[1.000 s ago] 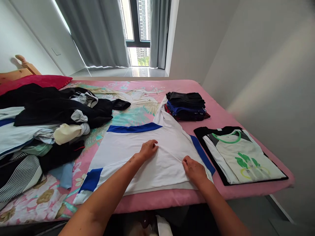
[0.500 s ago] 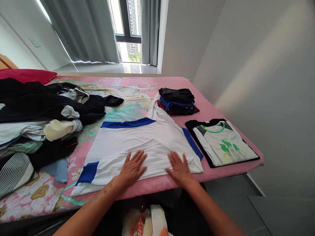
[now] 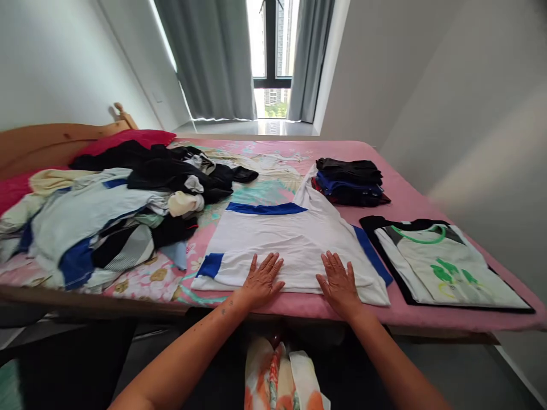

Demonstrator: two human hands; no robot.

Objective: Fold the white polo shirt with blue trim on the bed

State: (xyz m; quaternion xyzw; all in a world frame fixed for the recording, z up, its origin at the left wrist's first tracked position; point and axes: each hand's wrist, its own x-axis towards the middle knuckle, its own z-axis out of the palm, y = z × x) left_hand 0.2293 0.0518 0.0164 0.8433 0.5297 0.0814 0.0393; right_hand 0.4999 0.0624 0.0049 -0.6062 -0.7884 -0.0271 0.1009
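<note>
A white shirt with blue trim point(image 3: 294, 233) lies partly folded near the front edge of the bed, one sleeve stretched toward the back. Flat on its lower left-middle part rests my left hand point(image 3: 262, 279), fingers outstretched. My right hand point(image 3: 339, 285) lies on the shirt's lower right part, its fingers also extended and the palm down. Neither hand grips the cloth. Light wrinkles run across the fabric between and above the hands.
A heap of loose clothes point(image 3: 119, 210) covers the left of the bed, before a red pillow point(image 3: 145, 136). Folded dark clothes point(image 3: 350, 182) are stacked at the back right. A folded white T-shirt with green prints point(image 3: 448, 267) lies on black cloth to the right.
The view has swung left, so more of the clothes heap and the headboard shows. Both hands stay flat on the shirt, with the right one slightly farther from the left.
</note>
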